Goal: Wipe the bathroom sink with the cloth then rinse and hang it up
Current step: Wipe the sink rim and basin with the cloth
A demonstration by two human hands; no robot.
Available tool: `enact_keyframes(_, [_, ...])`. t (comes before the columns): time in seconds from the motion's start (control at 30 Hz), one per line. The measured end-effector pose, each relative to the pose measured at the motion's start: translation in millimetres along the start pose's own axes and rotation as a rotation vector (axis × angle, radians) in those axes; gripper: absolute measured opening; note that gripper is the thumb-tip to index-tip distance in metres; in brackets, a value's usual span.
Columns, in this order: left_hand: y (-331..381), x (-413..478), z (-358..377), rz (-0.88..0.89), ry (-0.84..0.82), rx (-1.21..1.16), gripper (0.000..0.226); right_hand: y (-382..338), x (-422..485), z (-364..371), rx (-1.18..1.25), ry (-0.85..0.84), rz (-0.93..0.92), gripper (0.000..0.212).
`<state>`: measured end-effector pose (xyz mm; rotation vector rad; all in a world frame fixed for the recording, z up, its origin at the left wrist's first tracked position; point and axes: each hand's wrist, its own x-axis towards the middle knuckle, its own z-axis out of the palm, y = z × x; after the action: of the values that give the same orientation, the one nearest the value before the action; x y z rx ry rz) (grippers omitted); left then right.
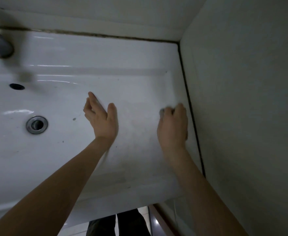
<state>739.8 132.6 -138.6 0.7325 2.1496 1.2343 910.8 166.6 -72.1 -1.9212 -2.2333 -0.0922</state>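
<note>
"Forearms nearest the lens, both stretched out. What had each grip got?"

"Both reached over the sink [68, 159]. My right grip [173, 126] was curled over the cloth [163, 112], bunched small under the fingers at three o'clock of the basin, just beside the wall [241, 99]. My left grip [102, 120] hung open and held nothing, the drain [37, 124] at its nine o'clock."

"How would that cloth handle?"

"Soft and light, I judged, likely limp. I'd wad it in the palm for wiping and take a corner for hanging."
</note>
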Motion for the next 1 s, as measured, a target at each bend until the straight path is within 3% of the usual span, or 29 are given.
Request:
enact_keyframes(0.13, [1.7, 0.3, -1.0, 0.003, 0.011, -0.011, 0.073, -9.4, 36.3, 6.8, -0.049, 0.005, -0.05, 0.007])
enact_keyframes(0.27, [6.2, 0.1, -2.7, -0.014, 0.007, -0.038, 0.074, 8.8, -28.1, -8.4, -0.068, -0.037, -0.009, 0.009])
enact_keyframes(0.4, [8.1, 0.0, -3.7, -0.009, -0.004, -0.025, 0.073, 24.8, -70.0, -34.1, 0.274, -0.128, 0.089, 0.017])
enact_keyframes(0.47, [6.2, 1.5, -2.6, 0.0, -0.004, -0.015, 0.073, 22.3, -48.3, -42.6, 0.467, -0.048, 0.173, 0.02])
enact_keyframes(0.63, [2.1, 1.4, -1.7, 0.001, -0.003, -0.029, 0.074, -2.2, 60.3, -25.8, 0.487, 0.142, 0.07, 0.023])
enact_keyframes(0.8, [2.7, 0.4, -3.4, -0.002, 0.011, -0.029, 0.071, -38.5, 101.6, 28.7, 0.229, 0.046, -0.031, 0.023])
enact_keyframes(0.9, [3.9, -0.4, -3.9, -0.018, 0.001, -0.035, 0.069, -56.1, 88.1, 37.6, 0.352, 0.072, -0.022, 0.02])
enact_keyframes(1.0, [5.1, -0.7, -3.2, -0.024, -0.006, -0.043, 0.069, -85.8, 77.5, 40.9, 0.581, -0.047, -0.165, 0.021])
